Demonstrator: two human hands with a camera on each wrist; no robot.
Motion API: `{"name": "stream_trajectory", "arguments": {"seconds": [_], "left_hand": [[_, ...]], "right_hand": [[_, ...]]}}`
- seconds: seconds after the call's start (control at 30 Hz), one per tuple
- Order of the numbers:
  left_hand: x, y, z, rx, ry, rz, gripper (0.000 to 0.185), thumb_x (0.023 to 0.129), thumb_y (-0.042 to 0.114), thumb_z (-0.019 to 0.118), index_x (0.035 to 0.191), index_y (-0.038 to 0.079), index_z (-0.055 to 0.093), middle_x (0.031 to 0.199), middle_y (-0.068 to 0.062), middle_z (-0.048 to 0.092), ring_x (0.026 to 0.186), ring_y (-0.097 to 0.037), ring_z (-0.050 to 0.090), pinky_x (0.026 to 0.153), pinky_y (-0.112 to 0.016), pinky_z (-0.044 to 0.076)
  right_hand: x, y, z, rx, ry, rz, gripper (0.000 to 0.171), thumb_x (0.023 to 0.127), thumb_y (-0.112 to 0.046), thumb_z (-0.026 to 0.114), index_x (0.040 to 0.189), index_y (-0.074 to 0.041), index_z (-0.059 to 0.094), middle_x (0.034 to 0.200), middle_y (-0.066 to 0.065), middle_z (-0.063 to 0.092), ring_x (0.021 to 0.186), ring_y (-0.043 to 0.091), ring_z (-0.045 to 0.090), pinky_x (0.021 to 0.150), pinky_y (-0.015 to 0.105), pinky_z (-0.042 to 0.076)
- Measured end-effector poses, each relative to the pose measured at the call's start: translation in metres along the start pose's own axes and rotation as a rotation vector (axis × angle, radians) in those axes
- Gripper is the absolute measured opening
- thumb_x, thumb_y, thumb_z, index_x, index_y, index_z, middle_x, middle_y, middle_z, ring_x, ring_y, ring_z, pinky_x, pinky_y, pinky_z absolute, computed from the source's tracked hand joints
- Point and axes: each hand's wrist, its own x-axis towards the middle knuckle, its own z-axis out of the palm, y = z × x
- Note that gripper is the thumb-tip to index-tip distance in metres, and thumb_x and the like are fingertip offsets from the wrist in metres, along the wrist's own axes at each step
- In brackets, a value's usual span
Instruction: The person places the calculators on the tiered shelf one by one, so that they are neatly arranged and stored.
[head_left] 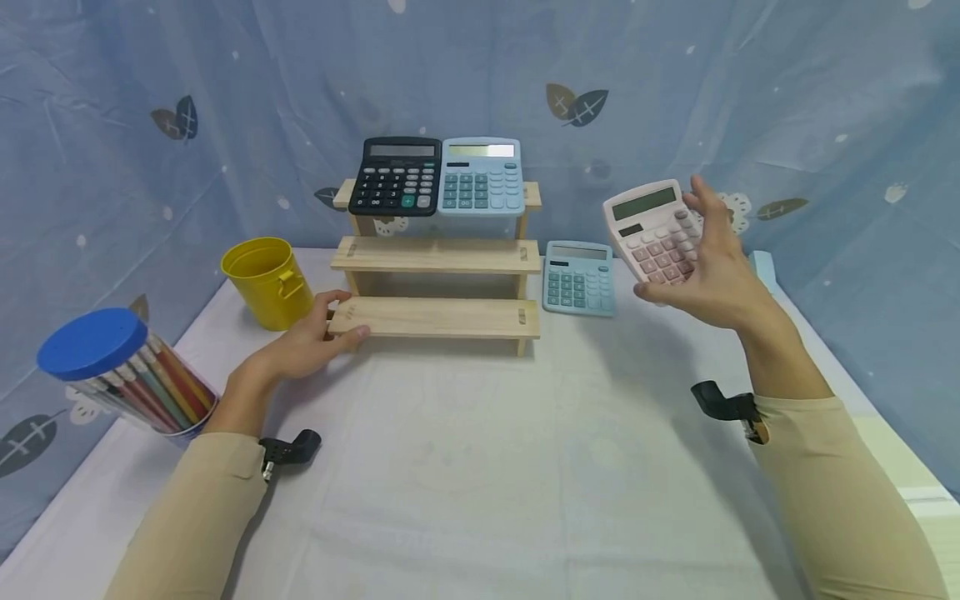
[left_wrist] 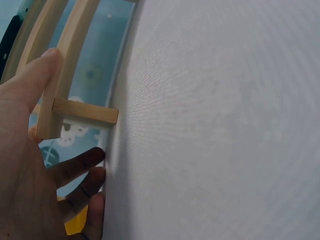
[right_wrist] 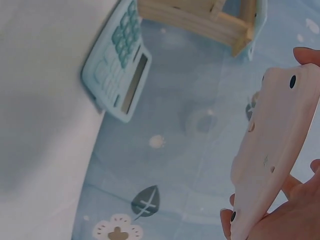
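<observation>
My right hand holds a pink calculator up in the air, thumb at its lower edge and fingers at its right side. In the right wrist view the calculator's plain back shows. With thumb and index finger, my left hand grips the left end of the lowest board of a three-step wooden rack; its other fingers stick out below. On the top step lie a black calculator and a light blue calculator, side by side. Another blue calculator leans right of the rack.
A yellow bucket stands left of the rack, close to my left hand. Farther left is a clear, blue-lidded jar of coloured pencils, tilted in view. A light blue object is partly hidden behind my right wrist. Patterned blue cloth hangs around the white tabletop.
</observation>
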Motion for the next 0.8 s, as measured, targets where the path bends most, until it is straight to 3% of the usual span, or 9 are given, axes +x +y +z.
{"name": "stream_trajectory", "arguments": {"seconds": [0.23, 0.53, 0.8], "left_hand": [[-0.001, 0.003, 0.0, -0.018, -0.011, -0.016, 0.092, 0.1, 0.06, 0.057, 0.161, 0.02, 0.002, 0.161, -0.031, 0.026, 0.145, -0.045, 0.034, 0.117, -0.066, 0.027], [-0.001, 0.004, 0.001, -0.018, -0.006, -0.015, 0.09, 0.1, 0.06, 0.056, 0.161, 0.02, 0.003, 0.159, -0.03, 0.029, 0.143, -0.044, 0.036, 0.116, -0.065, 0.028], [-0.001, 0.004, 0.001, -0.013, -0.002, -0.022, 0.09, 0.1, 0.06, 0.056, 0.161, 0.019, 0.003, 0.154, -0.031, 0.034, 0.138, -0.044, 0.04, 0.114, -0.064, 0.032]], "right_hand": [[-0.004, -0.014, 0.004, 0.026, -0.022, -0.074, 0.137, 0.069, -0.011, 0.091, 0.164, -0.038, -0.003, 0.169, 0.01, 0.015, 0.135, 0.045, 0.03, 0.099, 0.064, 0.033], [-0.006, -0.026, 0.015, -0.004, -0.045, -0.162, 0.136, 0.065, -0.016, 0.093, 0.165, -0.035, 0.002, 0.169, 0.01, 0.019, 0.144, 0.045, 0.025, 0.11, 0.066, 0.025], [-0.009, -0.037, 0.028, 0.004, -0.095, -0.185, 0.131, 0.067, -0.018, 0.091, 0.165, -0.034, 0.006, 0.167, 0.009, 0.021, 0.131, 0.039, 0.027, 0.098, 0.063, 0.031]]}}
